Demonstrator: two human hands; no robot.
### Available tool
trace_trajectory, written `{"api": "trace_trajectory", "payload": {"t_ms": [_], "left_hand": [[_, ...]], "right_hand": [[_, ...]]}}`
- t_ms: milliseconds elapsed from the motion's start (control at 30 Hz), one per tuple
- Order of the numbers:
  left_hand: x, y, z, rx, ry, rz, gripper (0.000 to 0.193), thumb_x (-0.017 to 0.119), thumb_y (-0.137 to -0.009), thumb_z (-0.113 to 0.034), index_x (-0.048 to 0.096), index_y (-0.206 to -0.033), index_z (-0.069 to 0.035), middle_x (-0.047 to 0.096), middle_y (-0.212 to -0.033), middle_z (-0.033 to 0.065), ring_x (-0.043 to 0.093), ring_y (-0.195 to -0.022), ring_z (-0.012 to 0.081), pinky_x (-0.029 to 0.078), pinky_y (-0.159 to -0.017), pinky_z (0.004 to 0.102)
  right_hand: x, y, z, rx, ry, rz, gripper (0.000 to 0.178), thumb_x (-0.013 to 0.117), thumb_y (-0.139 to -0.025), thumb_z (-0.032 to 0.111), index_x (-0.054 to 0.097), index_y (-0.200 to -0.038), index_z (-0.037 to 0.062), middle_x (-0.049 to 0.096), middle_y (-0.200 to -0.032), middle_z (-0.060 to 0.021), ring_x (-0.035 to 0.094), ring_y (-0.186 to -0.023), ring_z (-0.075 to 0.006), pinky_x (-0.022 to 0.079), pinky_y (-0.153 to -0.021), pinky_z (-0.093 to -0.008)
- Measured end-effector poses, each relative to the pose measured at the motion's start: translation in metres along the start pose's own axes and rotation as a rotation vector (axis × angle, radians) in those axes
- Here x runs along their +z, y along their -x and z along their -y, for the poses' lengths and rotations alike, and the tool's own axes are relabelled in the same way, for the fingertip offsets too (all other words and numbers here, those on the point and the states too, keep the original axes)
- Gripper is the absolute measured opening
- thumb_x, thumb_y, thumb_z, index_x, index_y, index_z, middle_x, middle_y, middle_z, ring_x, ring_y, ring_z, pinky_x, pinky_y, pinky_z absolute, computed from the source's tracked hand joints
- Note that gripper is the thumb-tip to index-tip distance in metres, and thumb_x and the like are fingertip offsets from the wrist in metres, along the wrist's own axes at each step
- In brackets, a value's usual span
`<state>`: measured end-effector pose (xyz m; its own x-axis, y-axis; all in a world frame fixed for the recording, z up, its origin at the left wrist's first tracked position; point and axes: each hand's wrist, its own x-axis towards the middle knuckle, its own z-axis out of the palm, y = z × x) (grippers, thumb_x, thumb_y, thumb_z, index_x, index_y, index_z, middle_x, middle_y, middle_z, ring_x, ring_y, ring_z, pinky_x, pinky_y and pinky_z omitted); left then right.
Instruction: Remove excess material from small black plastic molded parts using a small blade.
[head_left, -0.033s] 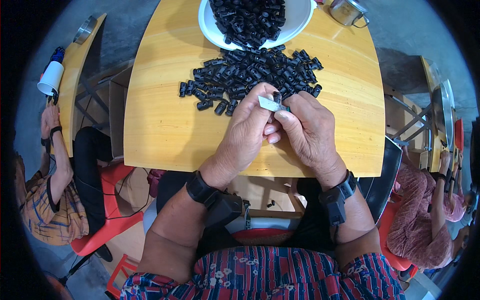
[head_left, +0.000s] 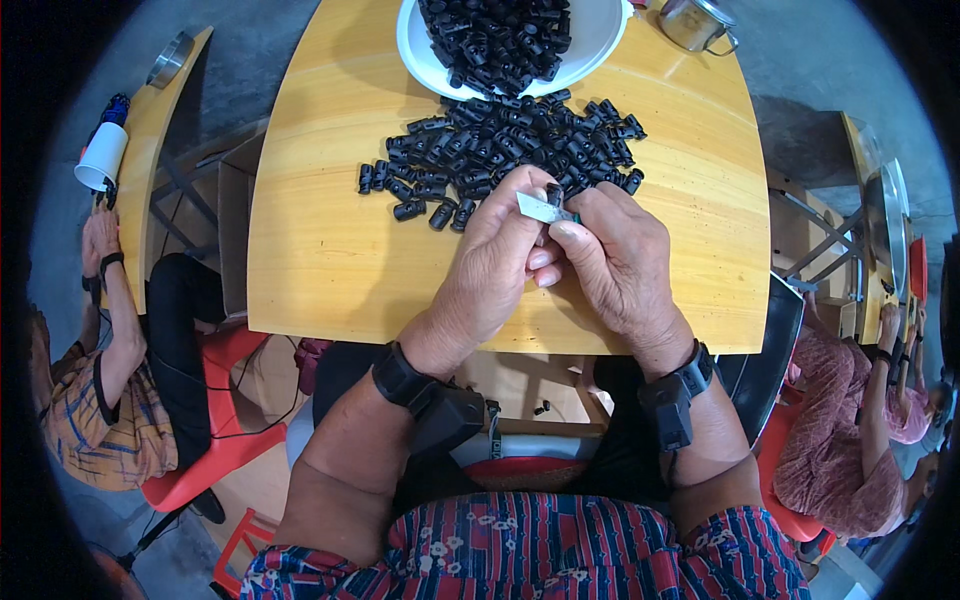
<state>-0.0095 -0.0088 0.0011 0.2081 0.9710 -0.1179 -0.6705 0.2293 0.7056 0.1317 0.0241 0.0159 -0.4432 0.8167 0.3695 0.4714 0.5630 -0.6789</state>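
Observation:
My left hand (head_left: 488,262) pinches a small black cord lock (head_left: 554,192) between thumb and fingers, above the near side of a loose pile of black cord locks (head_left: 520,140). A short metal knife blade (head_left: 538,207) is gripped in my right hand (head_left: 628,258), its slanted end reaching across toward the left thumb. The blade lies close against the held cord lock; whether it touches is hard to see. A bit of green shows by the right fingertips, where the blade's back end is hidden. Both hands are close together over the wooden table (head_left: 340,250).
Behind the pile stands a white bowl (head_left: 408,58) heaped with more cord locks. A metal mug (head_left: 695,25) is at the far right. People sit at tables on both sides, with a white cup (head_left: 101,158) on the left one. A red stool (head_left: 240,545) stands lower left.

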Motion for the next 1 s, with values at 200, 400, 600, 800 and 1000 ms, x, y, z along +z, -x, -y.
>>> {"api": "trace_trajectory", "payload": {"t_ms": [200, 400, 600, 800, 1000], "left_hand": [[-0.0029, -0.0006, 0.001, -0.008, 0.002, 0.008, 0.013, 0.038, -0.099, -0.022, 0.044, -0.099, -0.011, 0.039, -0.078, -0.005, 0.032, -0.064, 0.0021, 0.03, -0.056, 0.0174], [-0.0051, -0.0014, 0.0017, 0.02, -0.004, 0.055, 0.011, 0.039, -0.099, -0.019, 0.044, -0.101, -0.01, 0.04, -0.081, -0.0048, 0.033, -0.066, 0.0022, 0.031, -0.057, 0.0177], [-0.0069, -0.0014, 0.0015, 0.016, -0.028, 0.039, 0.011, 0.04, -0.099, -0.02, 0.044, -0.102, -0.01, 0.04, -0.082, -0.0044, 0.033, -0.067, 0.0029, 0.031, -0.058, 0.0175], [-0.0094, -0.0018, -0.0013, 0.027, -0.029, 0.057, 0.015, 0.039, -0.099, -0.023, 0.044, -0.1, -0.009, 0.039, -0.081, -0.0045, 0.032, -0.066, 0.0031, 0.031, -0.057, 0.0177], [-0.0095, -0.0048, -0.0008, 0.003, -0.015, 0.056, 0.015, 0.039, -0.099, -0.023, 0.045, -0.1, -0.01, 0.038, -0.08, -0.0048, 0.031, -0.066, 0.0032, 0.031, -0.057, 0.018]], "right_hand": [[-0.0007, -0.0017, -0.0033, -0.014, -0.006, 0.028, 0.023, 0.063, -0.084, 0.024, 0.056, -0.073, 0.005, 0.05, -0.066, -0.0121, 0.054, -0.06, -0.0301, 0.044, -0.054, -0.0378], [-0.0004, -0.004, -0.0003, 0.01, -0.04, 0.031, 0.024, 0.063, -0.084, 0.025, 0.056, -0.072, 0.0045, 0.051, -0.066, -0.0123, 0.054, -0.06, -0.0301, 0.044, -0.054, -0.0376], [0.0048, -0.0038, -0.0001, 0.038, -0.037, 0.014, 0.025, 0.063, -0.084, 0.025, 0.056, -0.073, 0.0043, 0.051, -0.066, -0.013, 0.054, -0.061, -0.0303, 0.044, -0.054, -0.0375], [0.003, -0.0078, 0.0021, -0.004, -0.03, 0.027, 0.024, 0.064, -0.083, 0.024, 0.056, -0.073, 0.0039, 0.051, -0.066, -0.0128, 0.054, -0.061, -0.0305, 0.044, -0.055, -0.0379], [0.0007, -0.0082, -0.003, -0.002, -0.006, 0.053, 0.024, 0.064, -0.083, 0.024, 0.056, -0.072, 0.0037, 0.051, -0.066, -0.0122, 0.054, -0.06, -0.03, 0.044, -0.054, -0.0381]]}}
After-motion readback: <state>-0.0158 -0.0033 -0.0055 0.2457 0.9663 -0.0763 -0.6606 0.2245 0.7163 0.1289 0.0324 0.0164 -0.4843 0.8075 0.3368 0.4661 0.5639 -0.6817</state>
